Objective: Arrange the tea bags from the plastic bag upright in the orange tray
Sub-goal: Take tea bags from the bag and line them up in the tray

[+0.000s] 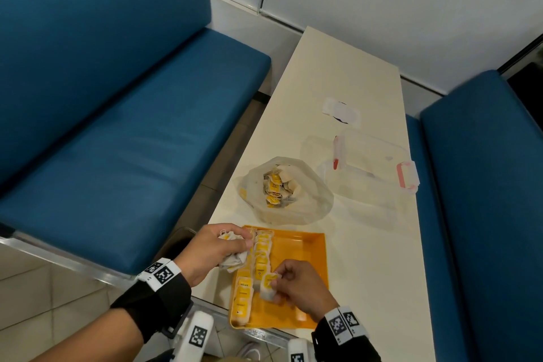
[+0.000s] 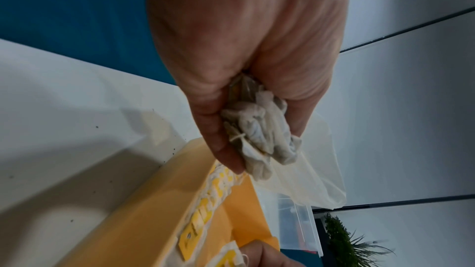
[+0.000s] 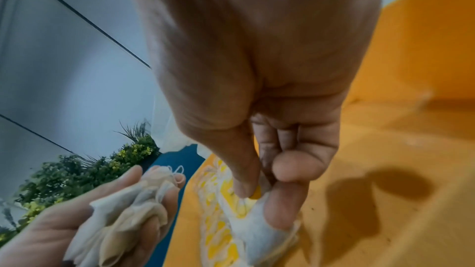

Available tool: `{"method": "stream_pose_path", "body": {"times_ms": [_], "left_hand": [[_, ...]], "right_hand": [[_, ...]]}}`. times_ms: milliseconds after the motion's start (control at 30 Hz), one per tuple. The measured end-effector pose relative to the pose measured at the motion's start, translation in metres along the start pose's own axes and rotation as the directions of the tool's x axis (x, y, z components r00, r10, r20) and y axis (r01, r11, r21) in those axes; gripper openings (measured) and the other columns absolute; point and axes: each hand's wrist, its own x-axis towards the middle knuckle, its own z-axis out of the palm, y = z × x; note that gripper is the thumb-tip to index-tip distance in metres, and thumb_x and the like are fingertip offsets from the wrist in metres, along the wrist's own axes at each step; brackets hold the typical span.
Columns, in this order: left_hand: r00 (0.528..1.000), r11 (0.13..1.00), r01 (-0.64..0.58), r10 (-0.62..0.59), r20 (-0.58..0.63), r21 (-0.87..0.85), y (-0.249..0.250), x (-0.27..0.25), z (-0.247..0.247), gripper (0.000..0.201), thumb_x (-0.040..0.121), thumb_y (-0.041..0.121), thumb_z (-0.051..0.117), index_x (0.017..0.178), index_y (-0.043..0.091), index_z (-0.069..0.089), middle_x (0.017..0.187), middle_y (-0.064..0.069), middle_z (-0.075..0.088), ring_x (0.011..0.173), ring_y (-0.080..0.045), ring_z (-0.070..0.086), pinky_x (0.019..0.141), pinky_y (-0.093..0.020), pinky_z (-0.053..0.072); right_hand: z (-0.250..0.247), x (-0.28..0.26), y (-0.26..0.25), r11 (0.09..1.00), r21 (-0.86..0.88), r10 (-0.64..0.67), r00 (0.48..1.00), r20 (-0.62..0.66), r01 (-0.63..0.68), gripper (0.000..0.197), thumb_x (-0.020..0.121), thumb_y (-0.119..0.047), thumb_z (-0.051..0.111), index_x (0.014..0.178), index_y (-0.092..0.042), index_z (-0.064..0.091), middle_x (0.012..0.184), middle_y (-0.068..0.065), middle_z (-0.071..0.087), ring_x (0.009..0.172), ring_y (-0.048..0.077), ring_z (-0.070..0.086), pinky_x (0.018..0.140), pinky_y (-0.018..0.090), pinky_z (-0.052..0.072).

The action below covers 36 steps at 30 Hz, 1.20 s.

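Long cream-white table set between two blue benches. Directly on it, near edge: orange tray, its left side lined w/ a row of tea bags. Just beyond the tray: translucent plastic bag, mouth open, loose tea bags heaped inside. Right of the bag, touching or nearly so: clear plastic container w/ pink-red latches. Farther back, apart from the rest: small white wrapper w/ dark print, lying flat.

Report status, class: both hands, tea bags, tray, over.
Left hand grips a bunch of tea bags. Right hand pinches one bag over the tray. A row stands along the tray's left side. Nothing in the way.
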Motion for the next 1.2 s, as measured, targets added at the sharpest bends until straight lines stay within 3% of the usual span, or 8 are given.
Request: {"method": "stream_pose_path", "body": {"times_ms": [300, 467, 633, 767, 867, 967, 1200], "left_hand": [[1.0, 0.998, -0.019, 0.019, 0.0, 0.053, -0.004, -0.002, 0.003, 0.01, 0.079, 0.014, 0.086, 0.088, 0.015, 0.082, 0.098, -0.006, 0.079, 0.092, -0.017, 0.073, 0.08, -0.031, 0.057], [1.0, 0.998, -0.009, 0.009, -0.006, 0.067, -0.004, -0.003, 0.004, 0.01, 0.078, 0.015, 0.087, 0.087, 0.016, 0.082, 0.097, -0.004, 0.079, 0.09, -0.016, 0.073, 0.077, -0.03, 0.057], [1.0, 0.997, 0.001, 0.0, -0.012, 0.078, -0.003, -0.003, 0.005, 0.01, 0.078, 0.015, 0.087, 0.087, 0.016, 0.082, 0.099, -0.005, 0.079, 0.094, -0.019, 0.073, 0.084, -0.034, 0.059], [1.0, 0.996, 0.012, -0.01, -0.025, 0.088, -0.002, -0.003, 0.007, 0.008, 0.079, 0.012, 0.086, 0.086, 0.015, 0.082, 0.096, -0.004, 0.079, 0.091, -0.018, 0.073, 0.078, -0.031, 0.057], [1.0, 0.996, 0.022, -0.021, -0.02, 0.088, 0.0, -0.003, 0.008, 0.008, 0.08, 0.01, 0.085, 0.086, 0.014, 0.082, 0.094, -0.005, 0.079, 0.087, -0.017, 0.073, 0.075, -0.03, 0.056], [1.0, 0.996, 0.028, -0.027, -0.016, 0.085, 0.0, -0.002, 0.009, 0.008, 0.08, 0.009, 0.085, 0.085, 0.013, 0.082, 0.091, -0.004, 0.079, 0.085, -0.015, 0.073, 0.073, -0.028, 0.056], [0.998, 0.999, 0.044, -0.045, 0.051, 0.028, 0.004, -0.002, 0.003, 0.018, 0.079, 0.014, 0.085, 0.096, 0.011, 0.081, 0.104, -0.009, 0.078, 0.095, -0.02, 0.072, 0.078, -0.03, 0.057]], "right_hand": [[0.015, 0.007, 0.011, 0.998, -0.003, 0.066, 0.996, 0.061, -0.066, 0.014, 0.09, -0.001, 0.067, 0.09, -0.008, 0.055, 0.061, 0.008, 0.065, 0.053, 0.021, 0.067, 0.042, 0.026, 0.046], [0.027, 0.012, 0.012, 0.998, -0.033, 0.053, 0.999, 0.002, -0.052, 0.016, 0.089, -0.001, 0.066, 0.085, -0.012, 0.055, 0.059, 0.004, 0.062, 0.056, 0.023, 0.067, 0.045, 0.028, 0.049], [0.035, 0.013, 0.012, 0.992, -0.128, -0.002, 0.998, -0.07, -0.007, 0.017, 0.086, -0.004, 0.064, 0.078, -0.016, 0.056, 0.059, 0.008, 0.064, 0.054, 0.022, 0.066, 0.051, 0.032, 0.053], [0.039, 0.013, 0.014, 0.983, -0.183, -0.04, 0.989, -0.141, 0.014, 0.019, 0.087, -0.007, 0.066, 0.076, -0.018, 0.054, 0.063, 0.005, 0.062, 0.054, 0.022, 0.068, 0.051, 0.032, 0.053], [0.042, 0.016, 0.015, 0.973, -0.227, -0.076, 0.98, -0.185, 0.032, 0.017, 0.083, -0.013, 0.067, 0.073, -0.021, 0.055, 0.066, 0.004, 0.063, 0.061, 0.027, 0.07, 0.059, 0.041, 0.059], [0.042, 0.018, 0.016, 0.967, -0.25, -0.095, 0.974, -0.204, 0.042, 0.011, 0.078, -0.017, 0.066, 0.075, -0.021, 0.056, 0.069, 0.005, 0.064, 0.064, 0.027, 0.069, 0.064, 0.049, 0.058], [0.039, 0.018, 0.013, 0.974, -0.226, -0.055, 0.983, -0.178, 0.014, 0.023, 0.077, -0.018, 0.069, 0.082, -0.024, 0.047, 0.073, 0.001, 0.062, 0.07, 0.028, 0.069, 0.068, 0.049, 0.058]]}}
